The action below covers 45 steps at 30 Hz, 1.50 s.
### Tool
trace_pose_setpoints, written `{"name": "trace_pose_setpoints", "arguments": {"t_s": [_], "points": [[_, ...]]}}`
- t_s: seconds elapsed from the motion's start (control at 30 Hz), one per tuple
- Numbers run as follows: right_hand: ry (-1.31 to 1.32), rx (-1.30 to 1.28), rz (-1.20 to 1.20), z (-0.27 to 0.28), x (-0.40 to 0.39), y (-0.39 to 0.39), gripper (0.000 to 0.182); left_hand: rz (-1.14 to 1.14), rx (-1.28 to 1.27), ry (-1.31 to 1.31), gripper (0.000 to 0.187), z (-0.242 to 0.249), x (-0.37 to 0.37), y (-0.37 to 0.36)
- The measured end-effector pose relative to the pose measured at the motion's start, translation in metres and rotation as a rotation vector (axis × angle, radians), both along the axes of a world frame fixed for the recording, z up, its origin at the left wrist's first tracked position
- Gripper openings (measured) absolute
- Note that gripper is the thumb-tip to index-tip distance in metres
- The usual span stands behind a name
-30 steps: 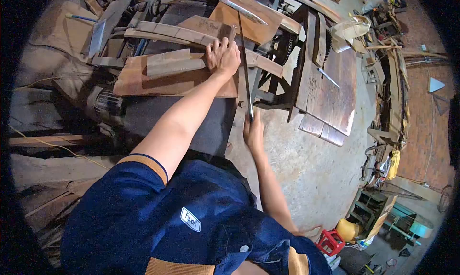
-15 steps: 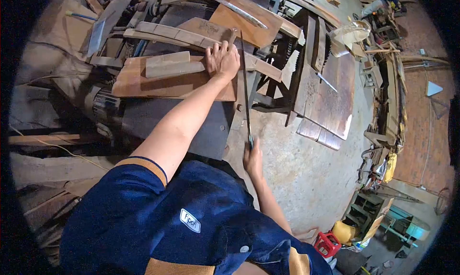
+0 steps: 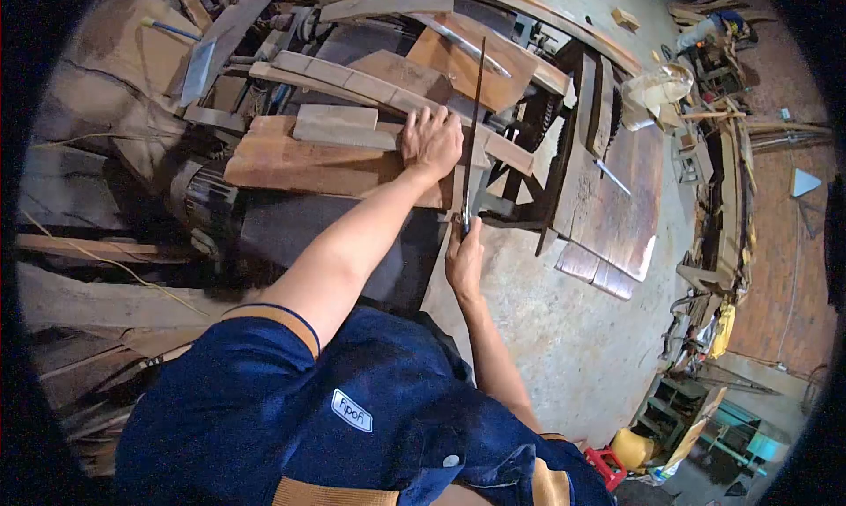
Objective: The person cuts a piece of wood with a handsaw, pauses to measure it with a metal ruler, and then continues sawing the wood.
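My left hand [image 3: 432, 145] presses down on a long curved wooden strip [image 3: 339, 76], its fingers bent over the far edge. Gripped in my right hand [image 3: 464, 264] is a handsaw [image 3: 477, 118], its thin blade seen nearly edge-on and pointing away from me. The blade lies across the strip just right of my left hand; the cut itself is too small to make out. Beneath and left of my left hand lies a wide reddish board [image 3: 308, 167], with a short wood block [image 3: 337, 122] on it.
A flat brown board [image 3: 480, 61] and loose wood pieces lie beyond the strip. Dark machine tables [image 3: 326, 237] support the work. On the right, a toothed circular blade [image 3: 614, 118] sits near a plank top [image 3: 608, 206]. A red stool [image 3: 604, 466] stands at lower right.
My right hand has moved forward with the handsaw, and the blade reaches farther past the strip. My left hand stays on the strip. The whole view has shifted slightly.
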State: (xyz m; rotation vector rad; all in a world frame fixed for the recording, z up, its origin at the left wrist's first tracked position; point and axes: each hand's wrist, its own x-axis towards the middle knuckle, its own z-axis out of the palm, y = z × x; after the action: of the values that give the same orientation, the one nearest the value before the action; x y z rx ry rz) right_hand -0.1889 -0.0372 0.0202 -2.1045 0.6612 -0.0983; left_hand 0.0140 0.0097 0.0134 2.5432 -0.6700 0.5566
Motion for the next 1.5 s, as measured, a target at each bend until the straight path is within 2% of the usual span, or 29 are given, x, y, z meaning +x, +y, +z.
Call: {"name": "trace_pose_setpoints", "arguments": {"t_s": [0.13,0.23,0.3,0.4,0.47,0.53,0.57,0.63,0.73,0.77,0.87,0.9,0.97,1.1,1.2,1.27,1.3,1.4,1.5], "points": [[-0.089,-0.022,0.076,-0.007,0.011,-0.026,0.02,0.158,0.03,0.039,0.021,0.006,0.001,-0.007],[-0.03,-0.052,0.051,-0.011,0.011,-0.028,0.02,0.159,0.046,0.059,0.021,0.007,0.002,-0.008],[-0.136,-0.055,0.006,-0.013,0.01,-0.015,0.021,0.15,0.03,0.027,0.02,0.006,0.001,-0.007],[-0.12,-0.035,-0.05,-0.001,0.002,0.001,0.023,0.117,0.049,0.068,0.019,0.005,0.0,-0.003],[0.007,0.045,-0.073,0.018,-0.026,0.007,0.024,0.102,0.024,0.027,0.02,0.004,0.003,-0.006],[-0.048,-0.106,-0.031,-0.021,-0.096,0.008,0.023,0.102,0.022,0.048,0.02,0.002,0.004,-0.008],[-0.07,-0.072,-0.026,-0.017,-0.129,0.011,0.024,0.107,0.033,0.051,0.018,0.002,0.004,-0.007],[0.158,-0.065,-0.053,-0.023,-0.193,0.014,0.023,0.107,0.037,0.043,0.018,0.002,0.006,-0.006],[0.17,-0.006,-0.032,-0.005,-0.2,0.014,0.026,0.102,0.041,0.041,0.018,0.002,0.002,-0.006],[0.134,-0.028,-0.012,-0.011,-0.187,0.012,0.026,0.103,0.042,0.038,0.018,0.004,0.003,-0.007],[0.01,-0.075,-0.007,-0.016,-0.085,0.002,0.025,0.111,0.038,0.033,0.019,0.003,0.004,-0.008],[0.004,0.095,-0.072,0.013,-0.043,0.005,0.024,0.115,0.051,0.033,0.02,0.002,0.004,-0.006],[-0.138,-0.036,-0.032,0.006,0.01,-0.007,0.022,0.11,0.059,0.045,0.02,0.0,0.006,-0.007],[-0.079,-0.064,0.01,0.013,-0.009,-0.014,0.019,0.159,0.017,0.025,0.021,-0.003,0.002,-0.013],[0.025,-0.08,-0.016,0.003,-0.094,0.003,0.021,0.145,0.024,0.044,0.022,0.001,0.005,-0.008],[-0.004,-0.114,-0.019,0.01,-0.136,0.011,0.024,0.155,0.033,0.057,0.019,0.003,0.003,-0.008],[0.062,-0.09,-0.016,0.013,-0.146,0.011,0.026,0.149,0.031,0.075,0.019,0.005,0.004,-0.008],[-0.005,-0.131,0.033,0.006,-0.126,0.003,0.03,0.158,0.02,0.022,0.019,0.003,0.003,-0.009],[-0.047,-0.067,0.027,0.02,-0.027,-0.008,0.029,0.152,-0.001,-0.012,0.02,-0.003,0.005,-0.009]]}}
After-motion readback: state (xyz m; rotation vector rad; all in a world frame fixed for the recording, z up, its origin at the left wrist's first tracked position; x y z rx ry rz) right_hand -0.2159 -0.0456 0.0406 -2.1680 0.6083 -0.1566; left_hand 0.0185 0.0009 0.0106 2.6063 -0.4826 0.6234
